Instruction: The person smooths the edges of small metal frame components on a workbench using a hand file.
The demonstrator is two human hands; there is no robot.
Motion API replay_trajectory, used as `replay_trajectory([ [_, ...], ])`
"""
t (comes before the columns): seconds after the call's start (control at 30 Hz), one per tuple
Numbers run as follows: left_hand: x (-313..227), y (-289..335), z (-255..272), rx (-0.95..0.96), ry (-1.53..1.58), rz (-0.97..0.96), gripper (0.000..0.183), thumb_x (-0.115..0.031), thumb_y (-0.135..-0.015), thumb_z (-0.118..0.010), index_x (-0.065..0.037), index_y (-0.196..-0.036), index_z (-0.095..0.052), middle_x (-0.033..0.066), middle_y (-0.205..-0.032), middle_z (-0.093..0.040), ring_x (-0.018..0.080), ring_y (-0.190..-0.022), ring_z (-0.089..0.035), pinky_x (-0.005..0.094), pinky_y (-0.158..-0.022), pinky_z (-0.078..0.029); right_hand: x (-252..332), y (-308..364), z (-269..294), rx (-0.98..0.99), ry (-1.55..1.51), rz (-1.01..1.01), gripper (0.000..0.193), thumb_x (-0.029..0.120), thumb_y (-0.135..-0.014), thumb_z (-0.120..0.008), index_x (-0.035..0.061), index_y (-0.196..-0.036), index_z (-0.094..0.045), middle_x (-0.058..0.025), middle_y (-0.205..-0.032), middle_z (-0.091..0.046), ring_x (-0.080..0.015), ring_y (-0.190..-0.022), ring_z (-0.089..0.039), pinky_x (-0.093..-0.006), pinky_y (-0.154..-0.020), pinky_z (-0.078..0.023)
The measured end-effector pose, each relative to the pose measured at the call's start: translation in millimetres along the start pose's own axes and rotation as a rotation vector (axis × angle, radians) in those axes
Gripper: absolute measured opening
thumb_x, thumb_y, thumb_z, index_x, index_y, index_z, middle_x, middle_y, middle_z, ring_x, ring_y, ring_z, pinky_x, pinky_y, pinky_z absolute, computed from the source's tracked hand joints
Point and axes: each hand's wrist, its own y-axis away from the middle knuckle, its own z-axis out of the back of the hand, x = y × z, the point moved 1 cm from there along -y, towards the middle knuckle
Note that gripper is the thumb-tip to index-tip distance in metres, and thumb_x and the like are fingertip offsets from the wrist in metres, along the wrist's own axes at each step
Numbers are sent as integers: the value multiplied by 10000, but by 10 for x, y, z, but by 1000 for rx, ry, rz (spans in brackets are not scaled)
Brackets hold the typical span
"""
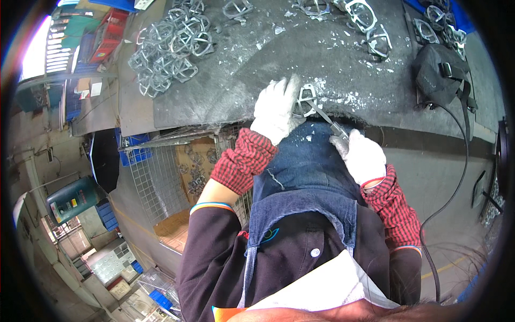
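My left hand (275,110), in a white glove, grips the left edge of a small silver openwork metal frame (307,100) at the near edge of the dark work table. Its fingers lie along the table surface, and the thumb side is against the part. My right hand (360,156), also gloved, is closed around the handle of a thin-bladed hand tool, like a file or scraper (322,111). The blade slants up and left, with its tip at the frame's opening. Whether the tip touches the metal is too small to tell.
A heap of similar metal frames (171,45) covers the table's far left; several more (370,27) lie at the far right. Pale chips (348,99) litter the dark mat (236,70). A black bag (441,75) with a dangling cable (462,172) sits right. Below left stands a wire cage (155,182).
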Motion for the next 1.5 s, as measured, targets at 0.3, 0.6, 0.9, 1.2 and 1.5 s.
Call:
replay_trajectory([
  [0.3, 55, 15, 65, 70, -75, -164, 847, -192, -726, -833, -54, -1507, -534, 179, -1352, -639, 367, -1213, -624, 490, -1006, -507, -96, -275, 339, 255, 7, 87, 700, 685, -1005, -593, 10, -867, -718, -247, -822, -721, -447, -822, -730, -529, -744, -566],
  [0.6, 42, -193, 318, 265, -1, -187, 751, -175, -774, -802, -61, -1474, -553, 174, -1371, -636, 370, -1222, -630, 479, -1033, -512, -58, -515, 717, 939, -509, -417, 654, 692, -1008, -611, 64, -837, -673, 0, -611, -583, -93, -470, -540, -270, -443, -409],
  [0.9, -6, -701, 582, 532, -111, -242, 556, -112, -833, -706, -102, -1378, -592, 144, -1266, -660, 364, -1150, -669, 472, -950, -568, -227, -519, 854, 312, 154, 117, 659, 682, -972, -646, 34, -910, -752, -227, -847, -747, -413, -905, -743, -507, -798, -568],
  [1.2, -315, -1301, 478, 722, -285, -251, 323, -190, -1023, -573, -188, -1305, -731, 126, -1049, -777, 356, -1013, -760, 494, -887, -599, -349, -670, 1011, -129, 405, 405, 330, 369, -968, -710, 42, -966, -669, -152, -729, -679, -349, -694, -719, -472, -630, -556],
  [1.5, -521, -1376, 386, 781, -338, -310, 326, -321, -1082, -550, -180, -1267, -778, 106, -1053, -790, 349, -1006, -762, 492, -886, -588, -362, -397, 1047, 10, 346, 326, 374, 405, -970, -724, 34, -939, -694, -176, -727, -707, -371, -679, -732, -469, -646, -579],
])
